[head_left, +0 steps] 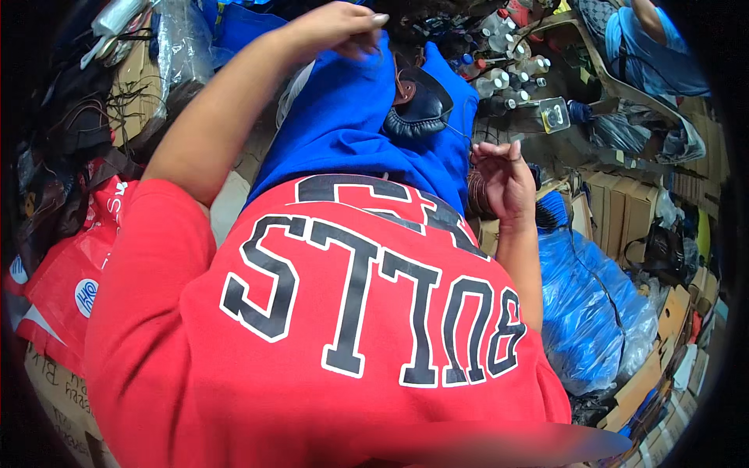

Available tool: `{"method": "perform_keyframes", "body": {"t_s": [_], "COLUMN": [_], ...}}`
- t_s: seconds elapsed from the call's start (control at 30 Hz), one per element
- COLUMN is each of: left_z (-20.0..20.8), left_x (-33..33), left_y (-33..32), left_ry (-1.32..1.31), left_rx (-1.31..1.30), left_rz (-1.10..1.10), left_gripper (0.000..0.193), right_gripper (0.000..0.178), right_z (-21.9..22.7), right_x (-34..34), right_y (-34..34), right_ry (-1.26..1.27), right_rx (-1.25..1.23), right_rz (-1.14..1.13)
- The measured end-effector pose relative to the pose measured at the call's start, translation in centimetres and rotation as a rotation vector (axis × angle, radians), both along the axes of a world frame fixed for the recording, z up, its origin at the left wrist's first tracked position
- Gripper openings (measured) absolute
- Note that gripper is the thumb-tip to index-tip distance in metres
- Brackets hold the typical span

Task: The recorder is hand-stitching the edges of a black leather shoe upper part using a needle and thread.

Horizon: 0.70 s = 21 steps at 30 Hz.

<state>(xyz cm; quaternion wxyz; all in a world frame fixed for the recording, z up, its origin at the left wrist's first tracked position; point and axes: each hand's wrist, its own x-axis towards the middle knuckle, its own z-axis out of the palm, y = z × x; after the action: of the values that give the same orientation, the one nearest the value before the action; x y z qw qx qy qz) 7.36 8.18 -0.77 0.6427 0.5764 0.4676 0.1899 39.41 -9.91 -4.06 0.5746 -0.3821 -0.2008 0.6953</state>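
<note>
A black leather shoe (419, 103) with a gathered seam round its toe rests between my thighs, on my blue trousers (335, 117). From its side a thin dark thread (460, 134) runs toward my right hand (509, 181), whose curled fingers appear to pinch it. My left hand (339, 30) is raised beyond the shoe, up and to the left, with its fingers drawn together. Whatever it may hold is too small to make out. Brown leather shows inside the shoe's opening.
Several small bottles (499, 82) and a clear square container (554, 115) stand at the far right. A blue plastic-wrapped bundle (581, 304) lies beside my right arm, near cardboard boxes (616, 203). At left are a red bag (74, 273) and clear plastic (183, 47). Another person's blue clothing (655, 54) shows far right.
</note>
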Motion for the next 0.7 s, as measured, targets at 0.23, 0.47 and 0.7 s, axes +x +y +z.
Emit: {"method": "perform_keyframes", "body": {"t_s": [0.23,0.47,0.7], "left_z": [-1.2,-2.4,-3.8], "left_x": [-2.9,5.0,4.9], "left_y": [-2.3,-9.3,-10.2], "left_ry": [0.275,0.209,0.228], "left_rx": [1.123,0.959,1.068], "left_rz": [0.061,-0.467,-0.45], "left_gripper": [0.018,0.03,0.03], "right_gripper": [0.039,0.025,0.025], "right_z": [0.2,4.5,5.6], "right_x": [6.5,-1.6,-6.1], "right_y": [-1.8,3.8,5.2], "right_ry": [-1.492,-1.234,-1.525], "right_rx": [-0.221,0.292,0.334], "right_rz": [0.251,0.326,0.682]}}
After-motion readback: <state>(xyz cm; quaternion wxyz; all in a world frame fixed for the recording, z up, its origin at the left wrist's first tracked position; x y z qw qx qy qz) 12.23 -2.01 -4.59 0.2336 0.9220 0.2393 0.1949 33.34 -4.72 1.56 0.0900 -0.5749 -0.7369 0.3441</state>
